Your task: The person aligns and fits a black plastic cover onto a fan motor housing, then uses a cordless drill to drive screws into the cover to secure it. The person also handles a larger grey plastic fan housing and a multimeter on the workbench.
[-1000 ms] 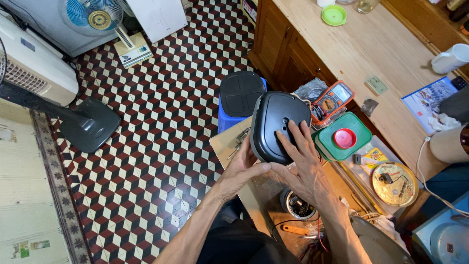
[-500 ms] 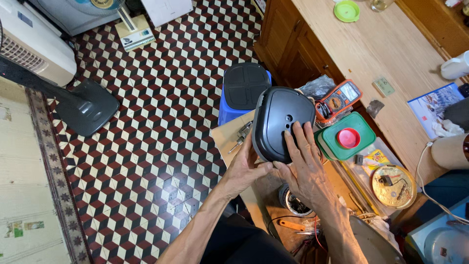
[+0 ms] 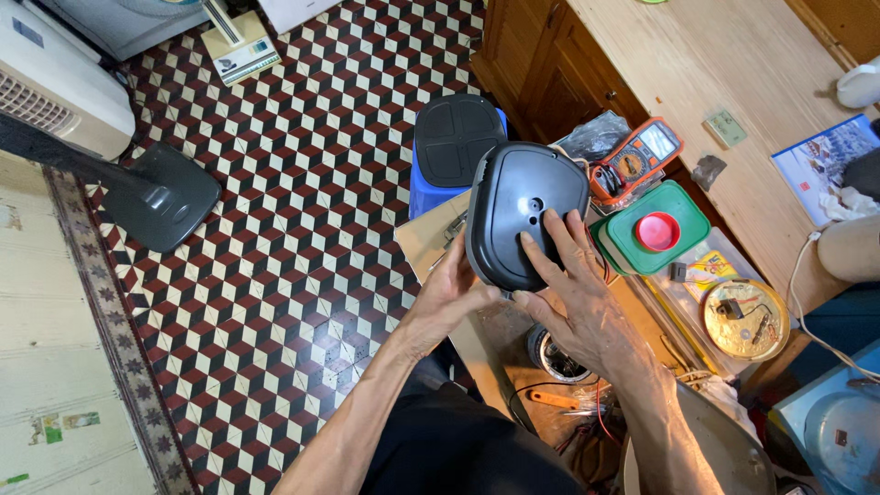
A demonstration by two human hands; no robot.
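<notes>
Black housing (image 3: 522, 206), a rounded plastic shell with small screw holes, sits clamped in both hands above the cluttered bench (image 3: 477, 330). The left hand (image 3: 454, 284) wraps its lower edge from beneath, its grip closed on the rim; the right hand (image 3: 568, 293) lies across the face, fingers (image 3: 550, 243) spread flat and thumb hooked under, so that grip too is pressed shut on the shell. Just below the right wrist a round motor part (image 3: 555, 353) and loose red wires (image 3: 600, 403) lie exposed, suggesting the shell is off its works and not yet refitted. Beyond the fingers to the right stand a green box (image 3: 655, 229) with a red lid and an orange multimeter (image 3: 632, 160); farther off, a blue stool (image 3: 454, 147).
</notes>
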